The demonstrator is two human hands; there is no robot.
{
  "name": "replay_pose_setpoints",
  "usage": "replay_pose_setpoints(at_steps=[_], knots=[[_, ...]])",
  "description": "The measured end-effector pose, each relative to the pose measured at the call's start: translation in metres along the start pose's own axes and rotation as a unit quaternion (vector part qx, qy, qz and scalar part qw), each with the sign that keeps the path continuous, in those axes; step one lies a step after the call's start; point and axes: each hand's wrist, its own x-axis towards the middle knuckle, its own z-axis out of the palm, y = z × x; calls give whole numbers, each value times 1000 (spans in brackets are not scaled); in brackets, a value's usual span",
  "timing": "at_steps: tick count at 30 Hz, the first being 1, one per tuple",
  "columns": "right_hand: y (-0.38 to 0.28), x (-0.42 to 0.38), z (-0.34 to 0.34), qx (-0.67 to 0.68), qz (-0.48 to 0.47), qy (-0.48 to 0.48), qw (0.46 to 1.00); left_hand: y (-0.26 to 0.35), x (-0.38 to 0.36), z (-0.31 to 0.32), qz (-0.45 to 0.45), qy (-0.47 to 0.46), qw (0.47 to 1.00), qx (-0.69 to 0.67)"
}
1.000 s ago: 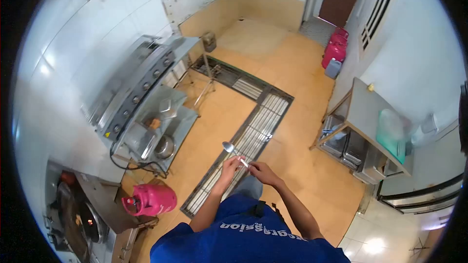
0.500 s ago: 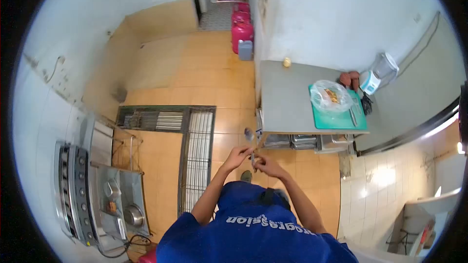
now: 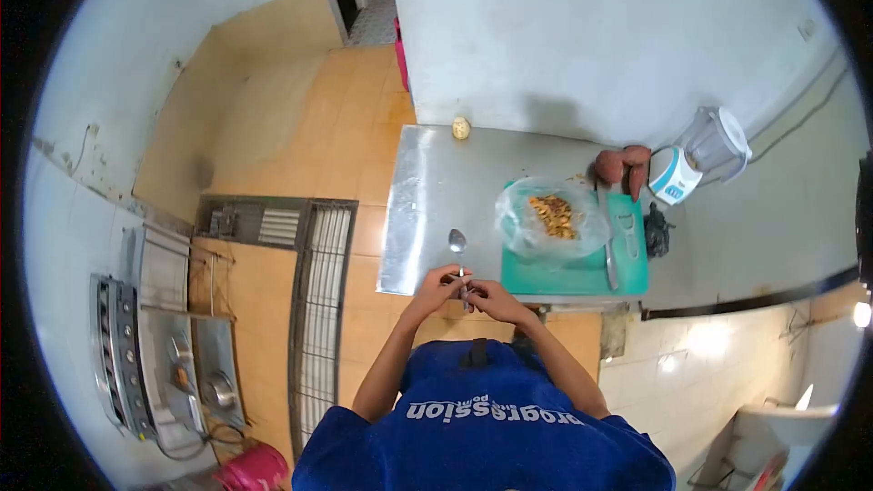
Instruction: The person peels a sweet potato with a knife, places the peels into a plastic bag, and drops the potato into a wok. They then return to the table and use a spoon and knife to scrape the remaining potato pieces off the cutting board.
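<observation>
A metal spoon [image 3: 457,242] points away from me, its bowl over the near left part of the steel table [image 3: 414,209]. My left hand [image 3: 440,289] has its fingers closed around the handle. Close beside it, my right hand [image 3: 494,299] also grips the handle, lower down. To the right, a clear plastic bag [image 3: 518,218] with chopped yellow-brown pieces [image 3: 555,216] rests on a green cutting board [image 3: 536,280]. On the board's right side lie a knife [image 3: 610,259] and what looks like a peeler [image 3: 629,236].
Reddish-brown tubers [image 3: 611,166] sit behind the board, near a white-and-blue blender [image 3: 675,175]. A black plastic bag [image 3: 657,229] lies at the board's right. Near the wall stands a pale, round piece [image 3: 461,128]. A stove [image 3: 123,355] and a floor grate [image 3: 318,309] are leftward.
My view has turned right and come closer to the table. The spoon, blurred and beside the table edge before, is now over the tabletop, with both hands closer together on its handle.
</observation>
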Motion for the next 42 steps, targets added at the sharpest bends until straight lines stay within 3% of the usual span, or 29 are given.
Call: replay_pose_setpoints(at_steps=[2,3,7,10,12,16,18,19,22,23,26,31,36,38,40,42], knots=[[10,-7,-43,-67,-4,-79,995,11,9,38,-17,105,991,-87],[5,-14,-63,-69,-5,-92,993,9,20,54,-38,158,986,-37],[-17,-34,-127,-81,30,-126,988,18,55,111,-26,223,974,-8],[3,-35,-158,-58,31,-160,985,26,70,137,-23,268,963,-13],[3,-31,-169,-18,-33,-156,987,37,72,146,-21,293,956,-12],[-15,-26,-177,13,-25,-160,987,49,56,130,-42,442,895,38],[-20,-19,-177,7,-24,-175,984,51,48,114,-71,525,848,-16],[-21,-15,-174,3,-22,-179,984,64,52,116,-7,552,834,9],[-28,-6,-162,12,-18,-178,984,60,49,95,-88,497,861,56],[-32,-3,-158,21,-30,-167,985,57,53,91,-89,489,866,-54],[-43,4,-150,29,-46,-161,985,90,80,111,-11,402,915,-36],[-44,22,-143,-11,-9,-148,989,62,99,66,-14,287,957,26],[-39,41,-120,9,-17,-154,988,77,112,27,-55,306,951,2],[-38,45,-114,51,7,-108,993,77,118,27,34,325,945,-26],[-38,42,-114,64,9,-71,995,66,120,20,38,307,951,-13],[-41,43,-117,76,2,-32,997,63,120,12,-108,353,929,31]])
